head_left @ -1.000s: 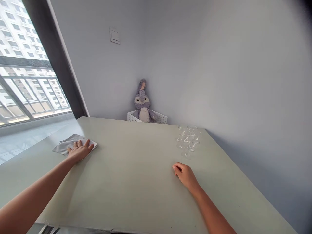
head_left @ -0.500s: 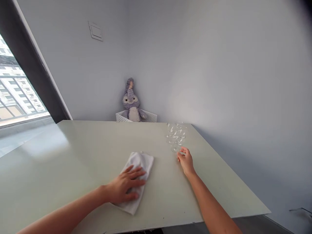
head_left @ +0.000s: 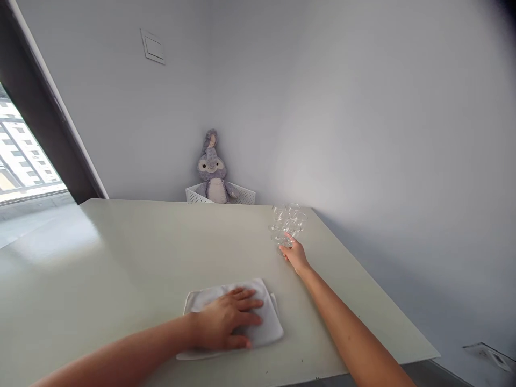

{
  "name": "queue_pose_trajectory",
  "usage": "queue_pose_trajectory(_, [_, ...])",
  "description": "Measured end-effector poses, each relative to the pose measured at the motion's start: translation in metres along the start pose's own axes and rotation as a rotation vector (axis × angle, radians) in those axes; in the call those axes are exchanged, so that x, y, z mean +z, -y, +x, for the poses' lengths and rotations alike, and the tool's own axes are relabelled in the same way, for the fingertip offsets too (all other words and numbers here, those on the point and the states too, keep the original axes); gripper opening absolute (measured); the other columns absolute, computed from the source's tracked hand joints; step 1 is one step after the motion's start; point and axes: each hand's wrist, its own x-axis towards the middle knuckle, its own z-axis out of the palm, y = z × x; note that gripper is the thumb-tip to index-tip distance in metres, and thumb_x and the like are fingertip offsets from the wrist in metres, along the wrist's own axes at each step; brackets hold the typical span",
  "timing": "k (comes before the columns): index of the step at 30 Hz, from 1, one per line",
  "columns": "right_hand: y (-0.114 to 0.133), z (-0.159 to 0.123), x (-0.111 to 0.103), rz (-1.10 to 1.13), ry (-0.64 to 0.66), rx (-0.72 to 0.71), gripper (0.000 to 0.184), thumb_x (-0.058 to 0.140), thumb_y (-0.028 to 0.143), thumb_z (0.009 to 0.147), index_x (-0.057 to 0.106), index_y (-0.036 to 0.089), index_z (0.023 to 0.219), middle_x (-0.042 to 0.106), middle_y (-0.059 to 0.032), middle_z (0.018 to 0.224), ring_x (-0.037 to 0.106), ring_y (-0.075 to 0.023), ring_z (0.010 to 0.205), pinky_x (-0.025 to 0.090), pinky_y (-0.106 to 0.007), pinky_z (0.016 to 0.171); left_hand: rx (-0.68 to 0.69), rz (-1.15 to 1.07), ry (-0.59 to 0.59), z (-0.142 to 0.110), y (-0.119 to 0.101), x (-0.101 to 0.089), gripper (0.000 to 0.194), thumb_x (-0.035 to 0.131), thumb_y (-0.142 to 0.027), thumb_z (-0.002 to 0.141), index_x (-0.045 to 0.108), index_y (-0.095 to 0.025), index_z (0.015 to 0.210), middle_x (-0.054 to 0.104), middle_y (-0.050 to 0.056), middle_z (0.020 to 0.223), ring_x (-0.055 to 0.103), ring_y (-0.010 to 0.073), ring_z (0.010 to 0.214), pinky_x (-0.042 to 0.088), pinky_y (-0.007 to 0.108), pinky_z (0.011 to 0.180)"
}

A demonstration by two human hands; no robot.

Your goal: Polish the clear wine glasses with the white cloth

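My left hand (head_left: 229, 320) lies flat on a folded white cloth (head_left: 264, 328), its fingers spread and pressing it to the table. Farther off, my right hand (head_left: 296, 255) reaches to a cluster of clear stemmed glasses (head_left: 282, 215). Its thumb and fingers close around the low part of the nearest glass (head_left: 280, 250), which stands on the table; the fingers partly hide it. The glasses stand close together, and their outlines overlap.
The pale table (head_left: 161, 258) reaches back toward the wall corner. Behind its far edge, a purple plush toy (head_left: 216, 188) sits in a white perforated basket (head_left: 245, 196). On the left is a window (head_left: 24, 150); a light switch (head_left: 153, 47) is on the wall.
My left hand has slid the cloth nearer and to the right, and the cloth has turned to lie more crosswise. My right hand has closed in around the glass, its fingers reaching farther forward.
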Motion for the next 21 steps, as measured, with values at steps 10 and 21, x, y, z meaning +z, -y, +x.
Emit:
queue_pose_trajectory(10, [0.002,0.010,0.011,0.089,0.182,-0.017,0.055,0.061,0.025,0.062,0.053,0.028,0.116,0.052,-0.0058,0.120,0.035,-0.0010,0.041,0.035,-0.020,0.040,-0.316,-0.452,-0.206,0.014,0.017,-0.011,0.031,0.044,-0.041,0.082,0.064,-0.024,0.098,0.056,0.004,0.117,0.054,0.0168,0.102,0.045,0.024,0.078])
queue_pose_trajectory(21, [0.015,-0.034,0.064,0.182,0.387,-0.179,0.046,0.041,0.022,0.071,0.052,0.019,0.115,0.063,0.0005,0.067,0.054,-0.0128,0.053,0.045,-0.026,0.054,-0.856,-0.457,-0.657,0.044,0.080,-0.011,0.051,0.055,-0.034,0.070,0.049,-0.023,0.119,0.059,0.000,0.077,0.055,0.0128,0.067,0.042,0.023,0.063])
